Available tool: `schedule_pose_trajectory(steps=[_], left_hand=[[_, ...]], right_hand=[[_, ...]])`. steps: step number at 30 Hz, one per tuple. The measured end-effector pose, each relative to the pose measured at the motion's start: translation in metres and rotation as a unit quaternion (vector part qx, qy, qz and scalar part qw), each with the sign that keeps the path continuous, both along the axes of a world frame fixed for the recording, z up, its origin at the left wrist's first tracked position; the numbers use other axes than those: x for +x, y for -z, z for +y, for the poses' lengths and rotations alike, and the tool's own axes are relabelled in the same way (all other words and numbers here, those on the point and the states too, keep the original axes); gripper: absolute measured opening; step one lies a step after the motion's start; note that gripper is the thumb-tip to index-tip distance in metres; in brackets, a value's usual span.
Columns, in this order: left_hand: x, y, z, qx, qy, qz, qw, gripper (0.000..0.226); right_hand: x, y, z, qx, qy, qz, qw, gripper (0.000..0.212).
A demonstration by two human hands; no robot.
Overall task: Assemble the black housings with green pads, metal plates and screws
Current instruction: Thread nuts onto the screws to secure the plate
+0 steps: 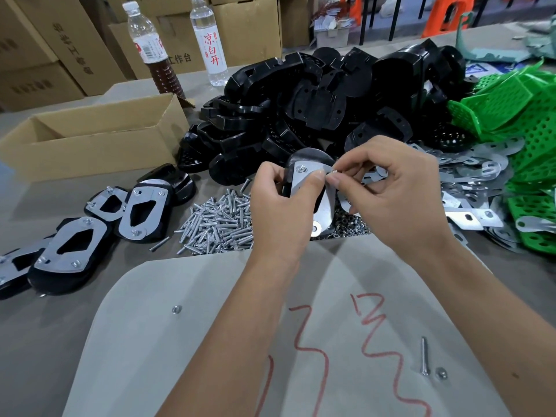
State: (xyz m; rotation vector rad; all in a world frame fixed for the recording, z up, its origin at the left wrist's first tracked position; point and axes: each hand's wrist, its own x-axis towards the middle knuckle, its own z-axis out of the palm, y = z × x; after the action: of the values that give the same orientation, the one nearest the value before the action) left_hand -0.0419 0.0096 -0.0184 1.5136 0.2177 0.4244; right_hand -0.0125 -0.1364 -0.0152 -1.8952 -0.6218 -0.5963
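Note:
My left hand grips a black housing with a metal plate laid on it, raised above the table. One screw with a nut sits in the plate's upper left hole. My right hand pinches a small nut or screw head at the plate's upper right corner. A pile of loose screws lies just left of my left hand, and small nuts lie under the housing. Loose black housings are heaped behind, metal plates and green pads to the right.
Several finished assemblies lie at the left. An open cardboard box stands behind them, with two bottles and stacked cartons farther back. A grey board with red marks lies in front, carrying one screw and loose nuts.

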Motion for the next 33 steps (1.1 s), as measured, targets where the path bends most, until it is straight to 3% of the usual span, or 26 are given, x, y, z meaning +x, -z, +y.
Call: schedule_pose_trajectory(steps=[6,15,20,33], left_hand=[[-0.0004,-0.0017,0.0000,-0.003,0.006,-0.001,1.000,0.025],[-0.0014,-0.0037,-0.0012,-0.031,0.006,0.014,0.999,0.033],[-0.0018,-0.0033,-0.0015,-0.028,0.007,0.018,0.999,0.029],[-0.0001,-0.0025,-0.0008,-0.026,0.003,0.017,1.000,0.026]], right_hand=[[0.0007,0.0011,-0.0003,0.036,-0.034,0.038,0.998,0.012],[-0.0030,-0.0006,0.0021,-0.010,0.002,-0.035,0.999,0.020],[-0.0039,-0.0034,0.0006,-0.014,-0.002,-0.041,0.999,0.005],[-0.0030,-0.0002,0.0020,-0.004,0.008,-0.030,1.000,0.004]])
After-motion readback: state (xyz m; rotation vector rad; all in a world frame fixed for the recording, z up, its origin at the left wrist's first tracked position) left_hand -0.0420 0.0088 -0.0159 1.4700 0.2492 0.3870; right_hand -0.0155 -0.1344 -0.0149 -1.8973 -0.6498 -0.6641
